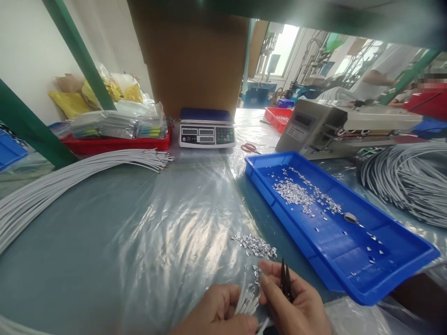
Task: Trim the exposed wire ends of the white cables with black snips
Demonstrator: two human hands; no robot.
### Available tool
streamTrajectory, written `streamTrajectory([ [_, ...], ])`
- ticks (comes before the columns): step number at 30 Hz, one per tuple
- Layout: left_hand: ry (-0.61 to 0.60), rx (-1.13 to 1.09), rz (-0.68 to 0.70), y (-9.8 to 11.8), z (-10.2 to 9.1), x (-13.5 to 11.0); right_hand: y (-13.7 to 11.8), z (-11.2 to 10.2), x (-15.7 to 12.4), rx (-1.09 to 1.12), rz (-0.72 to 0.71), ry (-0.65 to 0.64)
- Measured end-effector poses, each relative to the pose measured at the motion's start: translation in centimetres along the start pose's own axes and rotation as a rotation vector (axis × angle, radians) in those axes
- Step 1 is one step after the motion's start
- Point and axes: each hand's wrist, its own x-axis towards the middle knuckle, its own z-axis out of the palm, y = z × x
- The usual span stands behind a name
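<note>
My left hand is closed around a bundle of white cables at the bottom of the head view. Beside it, my right hand holds a pair of dark pointed snips, the blades sticking up between its fingers. The right thumb and index finger are close to the cable ends; whether they pinch one is not clear. Just beyond the hands, small silvery bits lie in a pile on the plastic-covered table.
To the right is a blue tray with more silvery bits and a small scoop. Long white cables curve along the left; coiled cables lie far right. A scale, red-handled scissors and a metal machine stand behind.
</note>
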Motion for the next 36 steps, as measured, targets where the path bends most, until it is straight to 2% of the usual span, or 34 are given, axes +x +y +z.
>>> streamTrajectory([
  [8, 0.103, 0.104, -0.097, 1.3, 0.5, -0.1, 0.3, -0.5, 1.0, 0.156, -0.076, 0.037],
  [16, 0.122, 0.120, -0.116, 1.2, 0.6, -0.4, -1.5, -2.8, 1.5, -0.091, -0.091, -0.153],
  [23, 0.118, 0.102, -0.138, 1.1, 0.8, -0.3, -3.1, -4.0, 1.9, 0.134, 0.128, -0.264],
  [30, 0.100, 0.082, -0.130, 0.9, 0.8, -0.4, -3.1, -4.2, 2.8, 0.176, -0.089, -0.442],
  [33, 0.086, 0.088, -0.147, 1.1, 0.9, -0.4, -3.2, -4.3, 2.8, 0.159, -0.109, -0.416],
  [36, 0.101, 0.101, -0.159, 1.3, 1.1, -0.5, -3.2, -4.6, 2.4, 0.148, -0.095, -0.330],
])
